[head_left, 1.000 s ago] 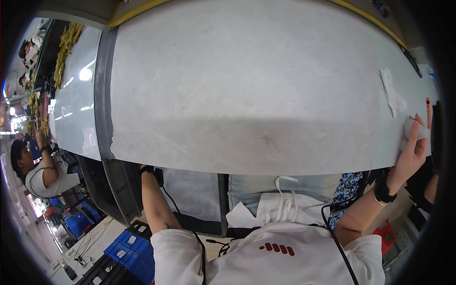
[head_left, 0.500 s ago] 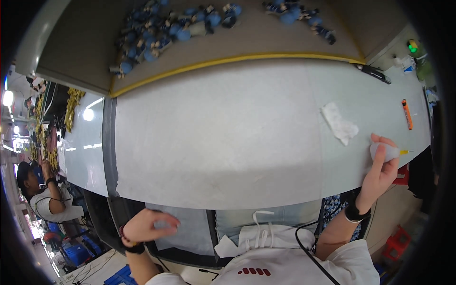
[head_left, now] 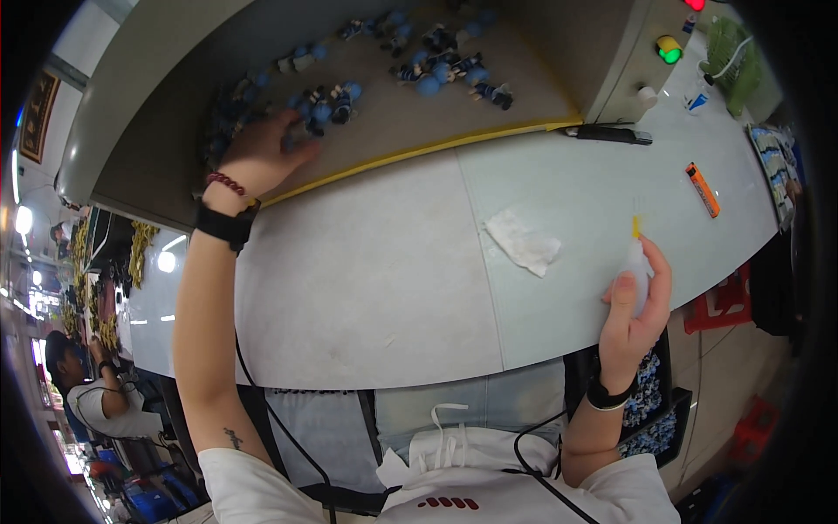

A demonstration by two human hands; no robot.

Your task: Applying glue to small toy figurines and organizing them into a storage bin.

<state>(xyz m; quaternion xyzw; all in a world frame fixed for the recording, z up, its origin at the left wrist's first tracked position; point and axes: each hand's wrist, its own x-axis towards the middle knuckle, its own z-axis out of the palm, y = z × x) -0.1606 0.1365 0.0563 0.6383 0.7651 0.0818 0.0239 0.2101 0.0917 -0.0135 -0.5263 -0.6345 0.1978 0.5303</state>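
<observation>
The left hand [head_left: 264,155] reaches inside the booth [head_left: 602,65], thumb and fingers parted around one of the blue figures [head_left: 428,83]; it is blurred there, so I cannot tell whether it grips it. More figures lie around that hand on the booth floor, some just beyond the fingers, others well to its right. The right hand [head_left: 635,319], in front of the booth and to its right, holds a white bottle [head_left: 638,260], yellow tip pointing toward the booth; the fingers cover much of its body. The thin needle on the tip is faint. A tissue [head_left: 524,242] lies in front of the booth. Deep in the booth, figures sink into shadow, and the upper edge crops the booth.
</observation>
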